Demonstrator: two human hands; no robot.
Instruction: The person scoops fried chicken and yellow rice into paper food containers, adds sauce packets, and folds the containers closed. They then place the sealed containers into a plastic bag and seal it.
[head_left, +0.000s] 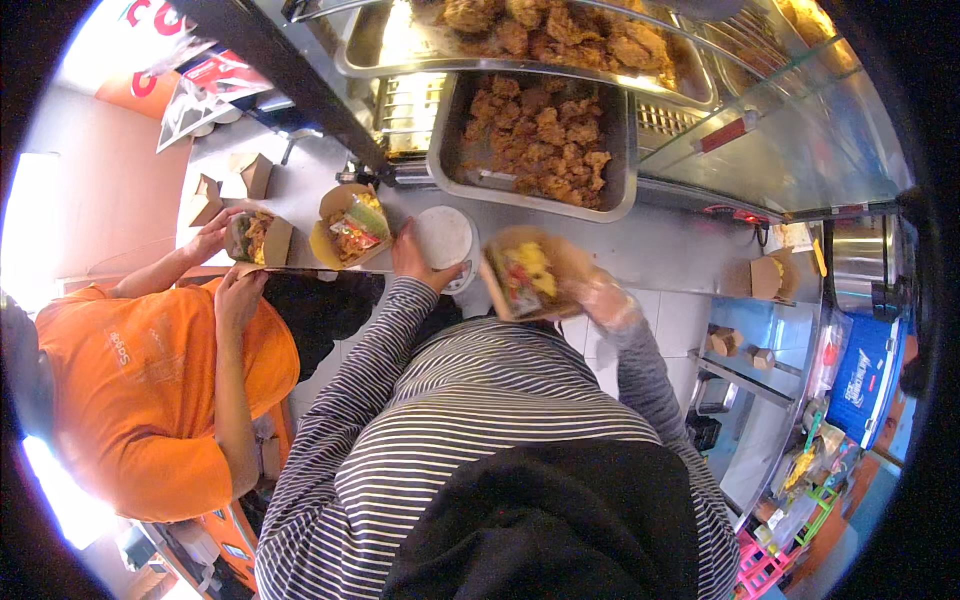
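Note:
My left hand (417, 261) grips the near left side of a small white kitchen scale (445, 238) with a round platform. My right hand (611, 298), blurred, holds an open kraft paper food box (525, 274) tilted just right of the scale. Inside it are yellow food and a small printed packet. Left of my left hand, another open paper box (351, 227) stands on the steel counter (675, 247). Yellow food, fried pieces, something green and a packet fill that one. Beyond the scale sits a deep metal tray of fried chicken pieces (536, 139).
A co-worker in an orange shirt (165, 390) stands at left, both hands at a filled paper box (259, 238). More boxes (247, 174) lie behind. Overhead, a glass display case (780, 127) holds a tray of larger fried pieces (555, 30). Another box (769, 277) is at right.

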